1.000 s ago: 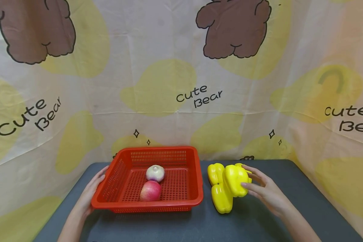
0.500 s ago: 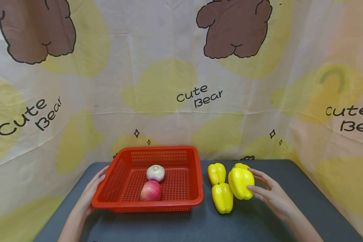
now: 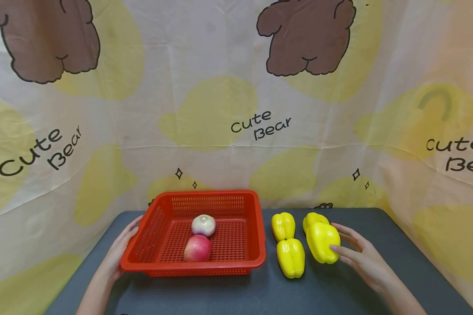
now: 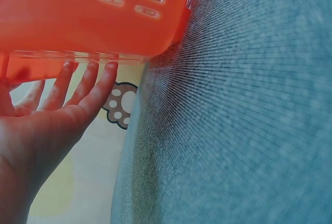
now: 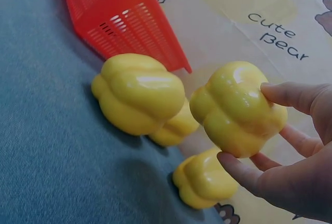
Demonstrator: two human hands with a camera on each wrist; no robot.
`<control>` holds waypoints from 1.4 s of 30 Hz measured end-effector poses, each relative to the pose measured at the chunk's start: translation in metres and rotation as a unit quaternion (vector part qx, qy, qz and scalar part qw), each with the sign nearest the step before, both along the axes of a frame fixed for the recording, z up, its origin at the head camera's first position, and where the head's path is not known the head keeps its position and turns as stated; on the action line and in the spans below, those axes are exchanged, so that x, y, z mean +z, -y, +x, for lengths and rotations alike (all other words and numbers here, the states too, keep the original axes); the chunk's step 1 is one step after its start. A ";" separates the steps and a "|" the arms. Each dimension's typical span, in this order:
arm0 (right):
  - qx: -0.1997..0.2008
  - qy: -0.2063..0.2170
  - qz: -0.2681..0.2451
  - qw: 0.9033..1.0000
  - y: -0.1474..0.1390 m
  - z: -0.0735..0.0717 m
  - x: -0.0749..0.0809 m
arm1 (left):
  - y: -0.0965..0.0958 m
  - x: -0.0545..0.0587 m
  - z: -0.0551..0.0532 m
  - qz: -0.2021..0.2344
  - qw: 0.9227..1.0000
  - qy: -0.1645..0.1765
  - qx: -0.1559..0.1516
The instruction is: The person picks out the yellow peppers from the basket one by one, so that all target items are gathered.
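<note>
In the head view my right hand [image 3: 360, 258] holds a yellow bell pepper [image 3: 323, 243] by its right side. The right wrist view shows the thumb and fingers around this pepper [image 5: 238, 107], above the tabletop. Behind it sits another bell pepper [image 3: 314, 218], partly hidden. Two more, a far bell pepper [image 3: 283, 226] and a near bell pepper [image 3: 291, 258], lie one behind the other to the left. At the left, my left hand [image 3: 118, 251] rests along the side of a red plastic basket [image 3: 193, 265]. Its fairly straight fingers [image 4: 91, 81] reach the basket wall in the left wrist view.
Inside the basket are a purple-and-white onion [image 3: 203, 225] and a red apple [image 3: 197, 248]. All stand on a dark grey-blue table [image 3: 205, 297]. A printed cloth [image 3: 205, 113] with bears hangs close behind the table and along both sides.
The right hand has carried its bell pepper rightward and a little nearer, away from the two left peppers, uncovering part of the pepper behind it. Left hand and basket stay in place.
</note>
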State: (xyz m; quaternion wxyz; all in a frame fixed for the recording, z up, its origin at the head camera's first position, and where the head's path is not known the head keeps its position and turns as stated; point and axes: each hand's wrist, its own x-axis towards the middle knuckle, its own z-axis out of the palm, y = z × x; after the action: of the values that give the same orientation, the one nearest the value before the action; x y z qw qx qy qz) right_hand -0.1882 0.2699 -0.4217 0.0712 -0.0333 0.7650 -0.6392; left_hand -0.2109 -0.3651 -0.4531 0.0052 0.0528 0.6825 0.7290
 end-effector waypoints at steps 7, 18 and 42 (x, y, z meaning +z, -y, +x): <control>-0.006 0.031 0.022 0.999 -0.005 0.000 -0.003 | -0.002 0.001 0.001 -0.010 1.000 0.011 0.018; -0.007 0.055 0.019 0.998 -0.009 0.001 -0.011 | 0.000 0.001 0.001 -0.006 1.000 0.012 0.011; 0.005 0.064 0.028 0.998 -0.020 -0.004 -0.026 | -0.001 0.001 0.000 -0.009 1.000 0.013 0.011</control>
State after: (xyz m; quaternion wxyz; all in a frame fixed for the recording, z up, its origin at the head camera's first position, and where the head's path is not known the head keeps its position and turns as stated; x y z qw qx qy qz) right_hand -0.1918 0.2903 -0.4479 0.1244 0.0055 0.7762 -0.6181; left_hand -0.2110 -0.3645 -0.4523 0.0066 0.0355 0.6891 0.7237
